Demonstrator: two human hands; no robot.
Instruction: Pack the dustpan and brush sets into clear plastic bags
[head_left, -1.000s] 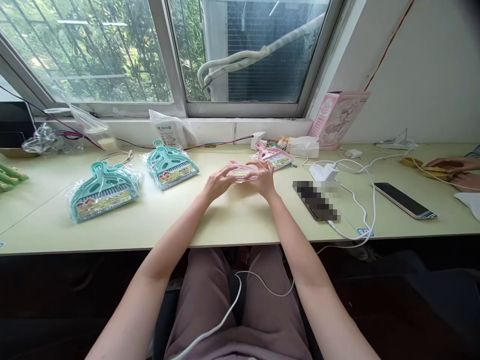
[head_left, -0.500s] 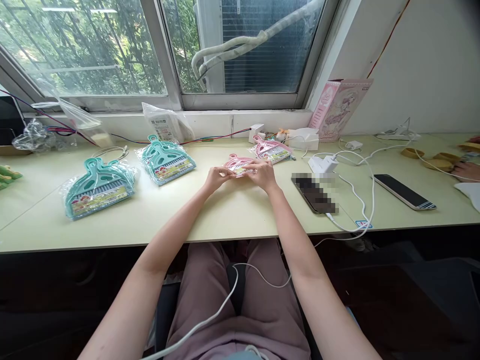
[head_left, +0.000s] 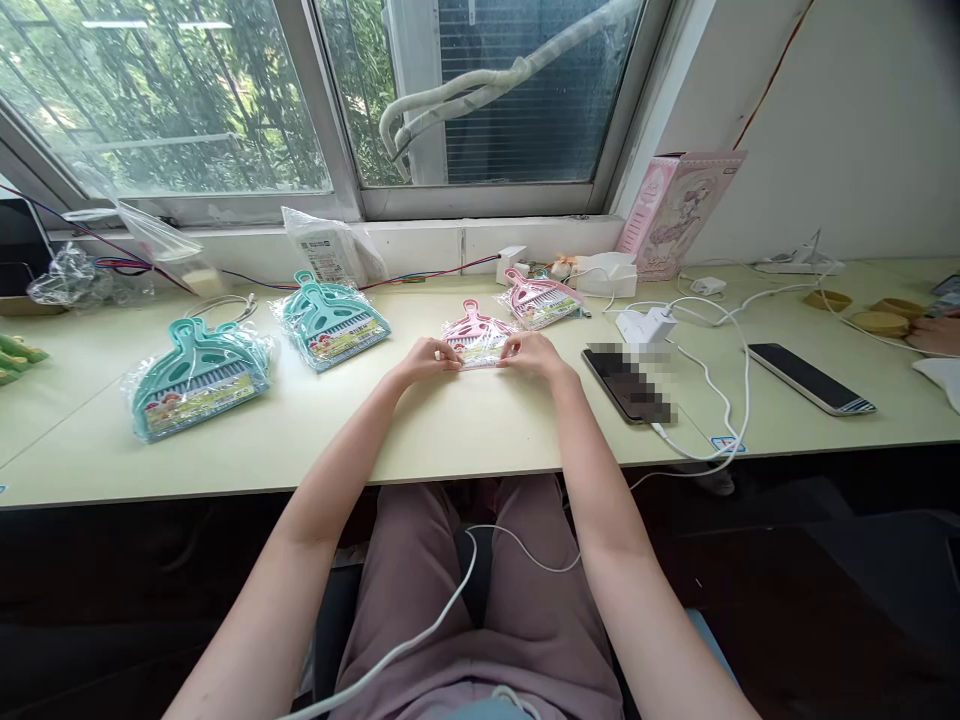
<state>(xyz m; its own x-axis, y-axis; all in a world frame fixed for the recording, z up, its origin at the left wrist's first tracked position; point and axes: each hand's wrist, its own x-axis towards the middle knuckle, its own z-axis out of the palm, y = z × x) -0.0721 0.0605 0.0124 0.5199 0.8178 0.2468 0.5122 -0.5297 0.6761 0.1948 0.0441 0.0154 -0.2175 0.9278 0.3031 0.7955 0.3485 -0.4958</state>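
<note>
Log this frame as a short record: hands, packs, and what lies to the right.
Left hand: fingers at the left edge of the near pink pack
Right hand: fingers at its right edge
Near pink pack: bagged dustpan-and-brush set, lying on the table
Far pink pack: beyond the right hand
Teal packs: two, left of the hands
Right: pixelated phone, white cables

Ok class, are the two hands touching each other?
Apart. The head view shows the left hand at one side of the nearer pink pack and the right hand at the other, its label visible between them.
</note>
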